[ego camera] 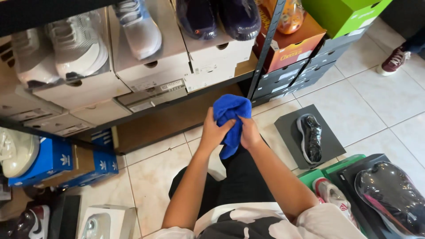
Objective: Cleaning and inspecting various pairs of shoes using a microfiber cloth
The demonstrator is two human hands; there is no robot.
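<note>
Both my hands hold a bright blue cloth (230, 113) in front of me, over my lap. My left hand (213, 132) grips its left side with the fingers curled into the fabric. My right hand (249, 132) pinches the cloth's right side, and part of it hangs down between my palms. Just beyond the cloth a dark metal shelf (146, 110) carries white shoe boxes with wrapped sneakers on top.
A black shoe (310, 138) in clear wrap lies on a dark box lid on the tiled floor to my right. More wrapped shoes on boxes (389, 194) sit at lower right, and blue boxes (66, 163) at left. Another person's maroon shoe (395, 59) stands at far right.
</note>
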